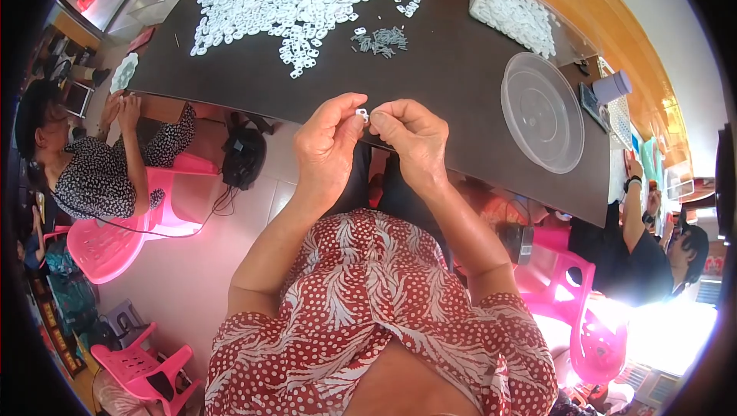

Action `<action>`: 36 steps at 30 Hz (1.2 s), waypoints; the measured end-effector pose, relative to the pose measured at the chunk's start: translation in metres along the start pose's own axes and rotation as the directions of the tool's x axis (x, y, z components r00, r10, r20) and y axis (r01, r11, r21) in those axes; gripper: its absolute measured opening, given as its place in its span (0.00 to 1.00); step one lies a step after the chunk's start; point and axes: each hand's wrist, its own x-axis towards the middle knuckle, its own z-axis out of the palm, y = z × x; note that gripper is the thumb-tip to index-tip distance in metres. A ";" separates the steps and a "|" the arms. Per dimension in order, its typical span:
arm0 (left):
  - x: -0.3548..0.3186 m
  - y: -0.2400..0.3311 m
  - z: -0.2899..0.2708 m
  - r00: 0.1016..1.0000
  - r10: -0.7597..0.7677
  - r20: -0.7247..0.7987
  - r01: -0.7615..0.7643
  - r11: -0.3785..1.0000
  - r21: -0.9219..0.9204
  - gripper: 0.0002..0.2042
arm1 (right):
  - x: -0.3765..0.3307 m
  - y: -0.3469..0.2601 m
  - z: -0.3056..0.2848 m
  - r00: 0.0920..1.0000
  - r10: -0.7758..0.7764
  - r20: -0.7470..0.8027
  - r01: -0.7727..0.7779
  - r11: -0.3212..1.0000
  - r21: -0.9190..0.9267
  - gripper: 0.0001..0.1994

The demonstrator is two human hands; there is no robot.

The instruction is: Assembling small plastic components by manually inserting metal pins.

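Head view: dark table, white ring heap, pink chairs, tiled floor.

Pinching a small white ring between left hand and right hand, just over the near edge of a dark table; lying farther back, a heap of white rings, grey pins, a clear round lid.
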 end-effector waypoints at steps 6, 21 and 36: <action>0.003 0.003 -0.002 0.995 -0.099 -0.004 0.098 0.987 -0.124 0.11 | 0.006 0.007 -0.001 0.997 0.081 -0.007 -0.081 0.995 0.065 0.06; 0.008 -0.008 -0.006 0.990 -0.141 0.001 0.139 0.976 -0.167 0.11 | 0.012 0.013 0.002 0.998 0.057 -0.010 -0.057 0.998 0.030 0.06; 0.016 -0.021 -0.017 0.998 0.036 -0.045 -0.032 0.996 0.088 0.13 | 0.022 0.015 0.015 0.996 0.087 0.007 -0.087 0.995 -0.044 0.05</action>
